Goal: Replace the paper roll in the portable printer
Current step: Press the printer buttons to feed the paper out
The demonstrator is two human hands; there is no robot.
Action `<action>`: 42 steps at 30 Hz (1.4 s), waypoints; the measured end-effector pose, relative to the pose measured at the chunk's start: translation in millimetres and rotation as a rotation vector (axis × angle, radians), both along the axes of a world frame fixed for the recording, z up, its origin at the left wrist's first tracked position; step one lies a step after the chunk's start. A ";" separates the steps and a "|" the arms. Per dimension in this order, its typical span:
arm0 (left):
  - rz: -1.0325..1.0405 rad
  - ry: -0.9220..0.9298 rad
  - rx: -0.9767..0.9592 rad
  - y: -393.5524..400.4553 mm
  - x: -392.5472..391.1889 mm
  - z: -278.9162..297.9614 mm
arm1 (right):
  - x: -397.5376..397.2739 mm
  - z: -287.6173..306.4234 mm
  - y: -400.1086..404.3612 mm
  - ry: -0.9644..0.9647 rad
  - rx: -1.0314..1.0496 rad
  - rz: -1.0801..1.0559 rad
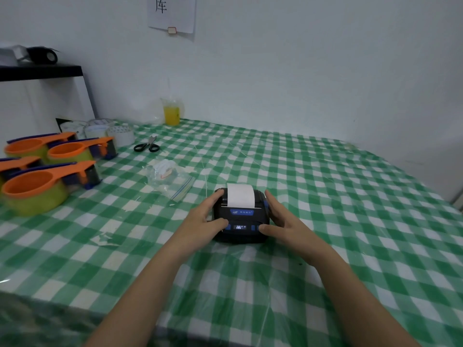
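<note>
A small black portable printer [241,219] with blue buttons and a lit display sits on the green checked tablecloth [325,196], lid closed. A strip of white paper [240,195] sticks up out of its slot. My left hand [204,219] grips the printer's left side, thumb on the front edge. My right hand [283,221] holds the right side, thumb resting near the front buttons. The roll inside is hidden.
A clear zip bag [169,177] with white items lies just left of and behind the printer. Black scissors [147,146], tape rolls [120,134] and several orange tape dispensers [47,171] fill the left. A cup of yellow liquid [171,113] stands by the wall.
</note>
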State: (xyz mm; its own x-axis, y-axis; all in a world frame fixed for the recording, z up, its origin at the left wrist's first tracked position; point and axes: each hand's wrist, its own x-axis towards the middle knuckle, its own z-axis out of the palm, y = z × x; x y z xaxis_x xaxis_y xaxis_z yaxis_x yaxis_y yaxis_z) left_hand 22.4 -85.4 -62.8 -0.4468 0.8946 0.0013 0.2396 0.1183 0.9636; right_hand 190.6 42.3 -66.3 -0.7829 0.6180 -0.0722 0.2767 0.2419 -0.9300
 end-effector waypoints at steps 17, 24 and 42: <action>0.013 0.003 0.007 0.2 -3.6 -2.3 | -0.8 -3.2 1.0 0.012 -0.022 -0.041; 0.020 0.022 -0.006 0.3 -5.3 -3.1 | -1.1 -4.7 1.8 0.021 -0.021 -0.028; 0.025 0.022 -0.022 -1.1 -2.1 0.0 | -1.1 -7.7 4.4 0.022 -0.027 -0.021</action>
State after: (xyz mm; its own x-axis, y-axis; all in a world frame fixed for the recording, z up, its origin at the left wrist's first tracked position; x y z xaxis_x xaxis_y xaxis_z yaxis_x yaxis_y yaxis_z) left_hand 20.2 -86.5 -62.8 -0.4693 0.8830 -0.0078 0.2575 0.1453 0.9553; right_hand 189.5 46.7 -74.1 -0.7711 0.6326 -0.0715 0.2605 0.2110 -0.9421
